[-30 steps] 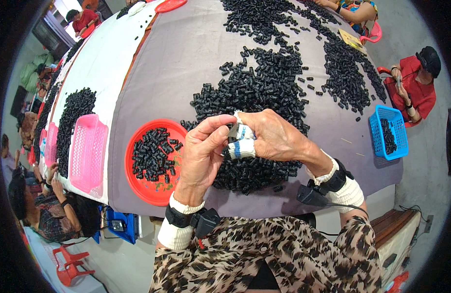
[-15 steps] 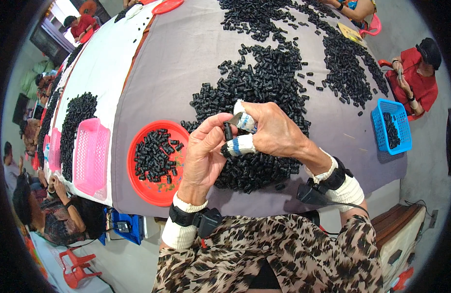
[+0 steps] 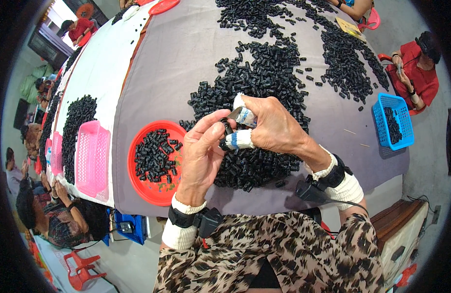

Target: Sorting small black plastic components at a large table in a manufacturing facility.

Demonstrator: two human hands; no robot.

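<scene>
Near: table's near edge [image 3: 245, 209] curves just beyond your patterned top [image 3: 220, 259]; both your forearms cross it. Your left hand [image 3: 201, 151] pinches a small black cylinder [image 3: 227, 127] in thumb and fingers. Your right hand [image 3: 279, 127] grips a small grey blade [image 3: 234, 113], its tip at the cylinder; cloth finger wraps [image 3: 241, 139] hide the rest. Hands nearly meet over the near part of the black pile [image 3: 264, 83].

Left of your left wrist: red plate [image 3: 152, 198], partly covered with black pieces; your hand overlaps its right rim in view. Pink basket [image 3: 91, 156] stands farther left on white cloth [image 3: 101, 63]. Right of the pile, a broad strip of grey cloth [image 3: 332, 146] reaches the blue basket [image 3: 403, 140] near the right edge.

Far: a second black pile [image 3: 345, 68] lies right, a strip of cloth separating it from yours; another red plate [image 3: 164, 6] sits at far left.
</scene>
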